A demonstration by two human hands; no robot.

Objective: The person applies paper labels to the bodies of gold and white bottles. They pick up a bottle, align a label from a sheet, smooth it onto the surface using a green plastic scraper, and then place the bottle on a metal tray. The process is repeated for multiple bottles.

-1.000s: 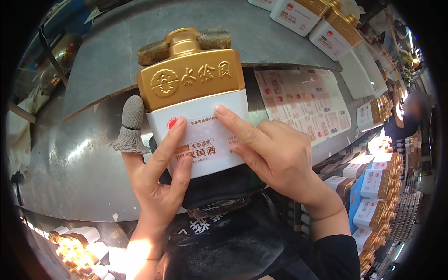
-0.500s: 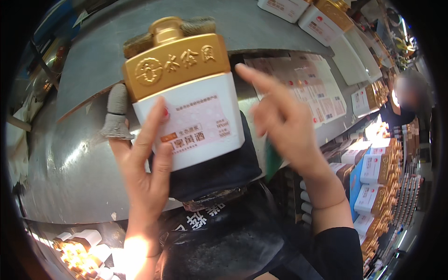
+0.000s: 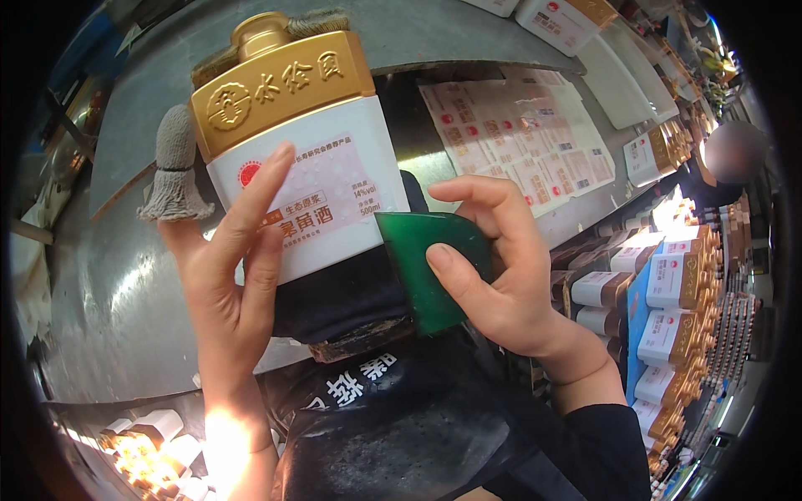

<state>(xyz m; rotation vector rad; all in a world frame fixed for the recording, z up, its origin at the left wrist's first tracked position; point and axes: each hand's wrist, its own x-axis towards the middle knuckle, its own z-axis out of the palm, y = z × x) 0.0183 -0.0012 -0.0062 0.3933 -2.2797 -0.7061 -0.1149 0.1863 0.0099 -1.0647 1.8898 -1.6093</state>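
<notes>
A white bottle with an embossed gold shoulder (image 3: 281, 88) and a pinkish label on its front (image 3: 368, 154) lies tilted on a dark padded rest (image 3: 342, 301). Over its left edge my left hand (image 3: 225, 267) is spread, the index finger stretched flat across the label and the thumb near the lower part. Another finger, in a grey knitted cover (image 3: 175, 138), points up along the bottle's left side. My right hand (image 3: 510, 275) pinches a green, flat scraper (image 3: 426, 267) between thumb and fingers. The scraper's upper left corner is at the bottle's lower right edge.
A sheet of printed labels (image 3: 518, 138) lies on the grey metal table (image 3: 109, 284), right of the bottle. Brush-like pads (image 3: 317, 25) flank the bottle's neck. Rows of finished bottles (image 3: 668, 284) stand at right; more sit lower left (image 3: 146, 451). A person (image 3: 727, 175) is at far right.
My right hand has turned and come down, bringing the green scraper's flat face into view beside the bottle. Bottle and left hand sit a little farther left in the picture.
</notes>
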